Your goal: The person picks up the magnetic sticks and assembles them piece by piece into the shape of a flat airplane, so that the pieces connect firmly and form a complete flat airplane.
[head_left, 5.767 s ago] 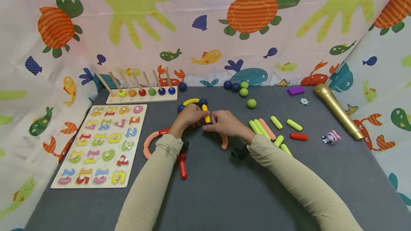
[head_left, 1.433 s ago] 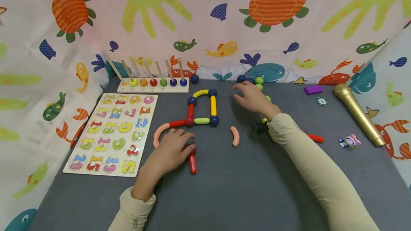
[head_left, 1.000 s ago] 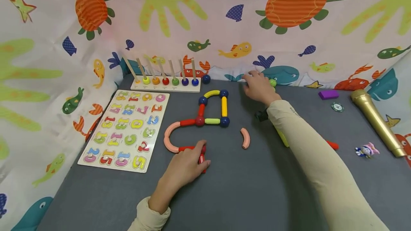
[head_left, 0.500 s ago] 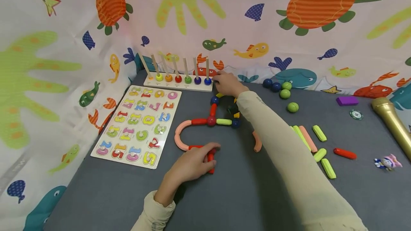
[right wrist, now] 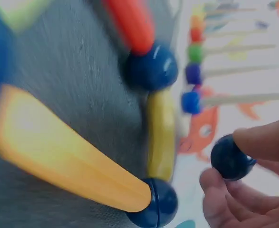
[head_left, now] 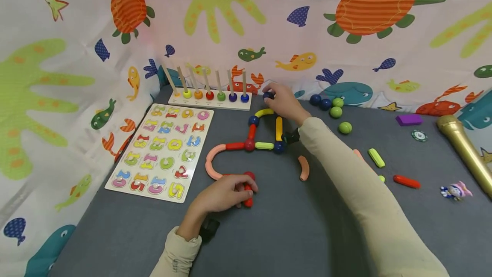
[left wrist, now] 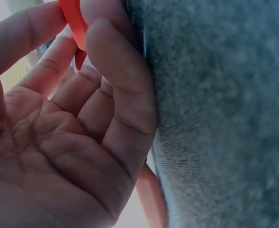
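Newly in right fingers (right wrist: 265,141): blue ball (right wrist: 228,159)

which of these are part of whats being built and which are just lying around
Part of the job:
dark blue ball in the right hand
red rod in the left hand
joined frame of rods and balls
likely spares: green balls, loose curved rod

Apparently just lying about:
number board
peg stand
gold microphone
purple block
round chip
small figurine
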